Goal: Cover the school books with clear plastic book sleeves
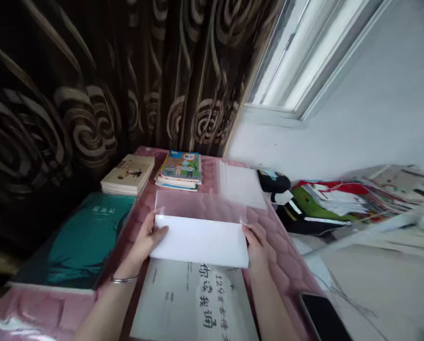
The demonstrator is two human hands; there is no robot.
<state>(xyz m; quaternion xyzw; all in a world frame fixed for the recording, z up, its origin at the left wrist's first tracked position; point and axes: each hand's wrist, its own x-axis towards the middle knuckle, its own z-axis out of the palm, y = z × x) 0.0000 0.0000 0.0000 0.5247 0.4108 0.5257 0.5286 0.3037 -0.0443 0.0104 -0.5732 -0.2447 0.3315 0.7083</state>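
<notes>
A: What takes up the most room?
B: The dark curtain (126,94) with swirls, hanging along the far side. To its right come the pale wall (361,109) and a window (286,52). In front lies a pink padded cover (281,251).
A: And on the right?
B: Beyond the cover's edge, a heap (339,199) of papers with black, green and red things.
A: Any big books?
B: A teal book (87,232) at the left, and a grey book (183,303) with handwriting-style characters, nearest the person.
A: Where's the white sheet (199,241)?
B: Between both hands, its lower edge overlapping the top of the grey book. Clear plastic (201,204) runs past its far edge, like a sleeve. The blur makes it hard to say whether the sheet sits inside or behind it.
A: What's smaller?
B: Pale sheets (242,184) at the far right of the cover, a cream stack (130,173) beyond the teal book, colourful schoolbooks (181,166) beside that, and a phone (325,317) at lower right.
A: The fingers?
B: The left hand (148,239) grips the sheet's left edge, thumb on its face; the right hand (257,244) pinches the right edge. A bracelet (125,280) circles the left wrist.
</notes>
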